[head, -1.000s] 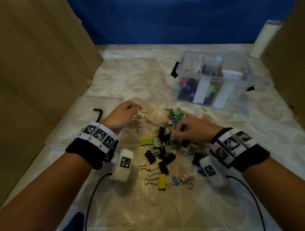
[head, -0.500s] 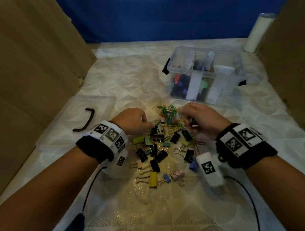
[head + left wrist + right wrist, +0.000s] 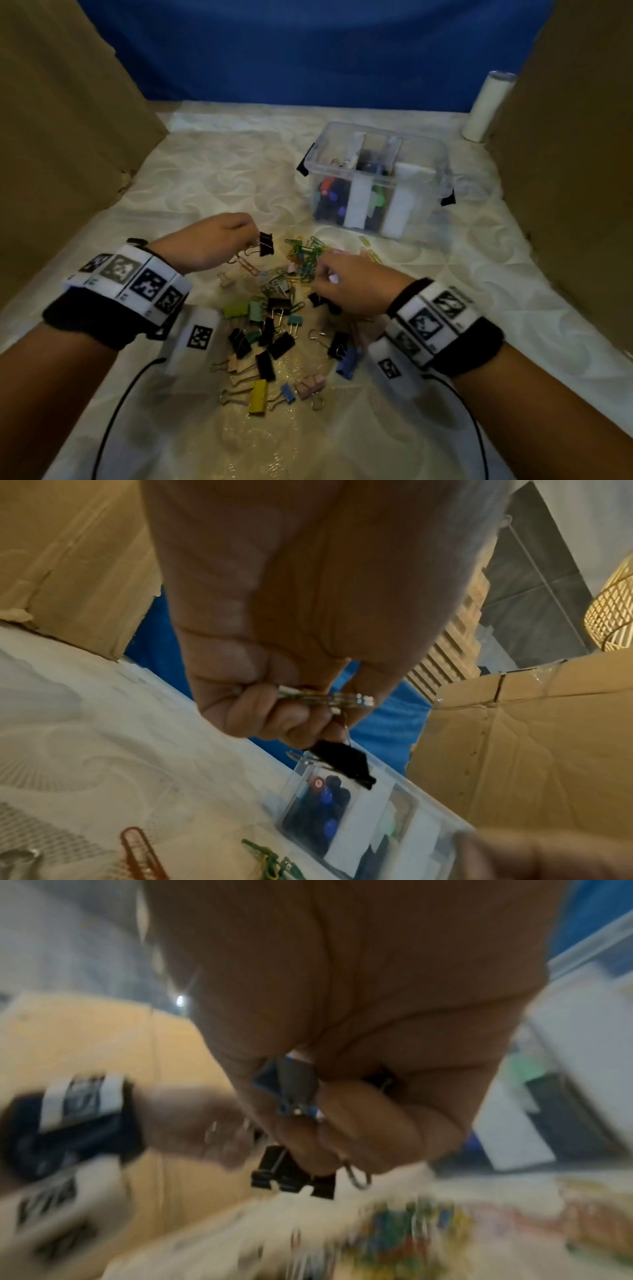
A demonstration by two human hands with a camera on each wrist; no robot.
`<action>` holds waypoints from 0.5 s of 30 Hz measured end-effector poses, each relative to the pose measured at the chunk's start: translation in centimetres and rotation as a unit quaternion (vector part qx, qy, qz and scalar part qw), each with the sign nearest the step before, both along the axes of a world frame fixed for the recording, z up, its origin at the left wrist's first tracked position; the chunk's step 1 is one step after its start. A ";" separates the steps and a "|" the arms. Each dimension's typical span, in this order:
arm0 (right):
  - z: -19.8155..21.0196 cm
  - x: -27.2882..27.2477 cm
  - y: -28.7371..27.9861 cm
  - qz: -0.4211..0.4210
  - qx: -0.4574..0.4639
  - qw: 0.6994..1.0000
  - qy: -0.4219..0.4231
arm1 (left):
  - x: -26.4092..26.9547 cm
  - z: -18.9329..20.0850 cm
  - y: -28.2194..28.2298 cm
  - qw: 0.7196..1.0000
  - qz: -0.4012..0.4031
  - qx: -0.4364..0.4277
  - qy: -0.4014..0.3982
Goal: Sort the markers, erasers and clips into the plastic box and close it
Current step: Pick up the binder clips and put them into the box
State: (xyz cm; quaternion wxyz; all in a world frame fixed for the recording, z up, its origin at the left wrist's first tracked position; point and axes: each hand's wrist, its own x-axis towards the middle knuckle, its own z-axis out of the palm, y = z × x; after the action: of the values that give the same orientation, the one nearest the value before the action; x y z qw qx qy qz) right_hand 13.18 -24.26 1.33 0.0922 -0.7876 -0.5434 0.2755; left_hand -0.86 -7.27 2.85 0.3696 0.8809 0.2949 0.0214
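Note:
A heap of binder clips (image 3: pixel 270 346) and coloured paper clips (image 3: pixel 305 255) lies on the cloth in front of me. My left hand (image 3: pixel 219 240) hovers above the heap's left side and pinches the wire handles of a black binder clip (image 3: pixel 265 244) (image 3: pixel 346 761), which dangles from its fingers. My right hand (image 3: pixel 346 284) is curled over the heap's right side, gripping several binder clips (image 3: pixel 291 1088); a black one (image 3: pixel 291 1175) hangs below its fingers. The clear plastic box (image 3: pixel 442 161) stands open at the back right, with markers (image 3: pixel 329 202) in its left compartment and white dividers.
Cardboard walls (image 3: pixel 68 120) close in both sides, and a blue backdrop hangs behind. A white cylinder (image 3: pixel 488 106) stands at the back right. Black cables (image 3: pixel 113 411) run from both wrist bands toward me. The cloth (image 3: pixel 222 164) left of the box carries nothing.
My left hand has risen from the heap with a black binder clip dangling from it. My right hand has moved nearer and lower over the heap. The view has tilted up.

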 end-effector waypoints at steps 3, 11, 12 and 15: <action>3.2 2.6 -2.5 -0.052 0.097 0.992 0.064 | 0.4 -0.1 -0.3 1.000 0.009 -0.017 -0.010; 8.7 15.7 1.1 -0.270 0.288 0.913 -0.103 | 1.8 -0.4 -1.2 0.999 0.006 0.032 0.015; 8.9 17.0 2.0 -0.269 0.265 0.916 -0.134 | 1.9 -0.4 -1.4 0.999 0.005 0.047 0.021; 9.3 19.9 4.5 -0.257 0.161 0.935 -0.186 | 2.1 -0.3 -1.7 0.997 -0.001 0.073 0.020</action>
State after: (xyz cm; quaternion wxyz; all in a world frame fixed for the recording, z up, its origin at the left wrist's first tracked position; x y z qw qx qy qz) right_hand 33.07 -19.78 10.60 0.1832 -0.9118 -0.3675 0.0000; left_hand 1.23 -9.00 2.50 0.2987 0.9058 0.2995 0.0249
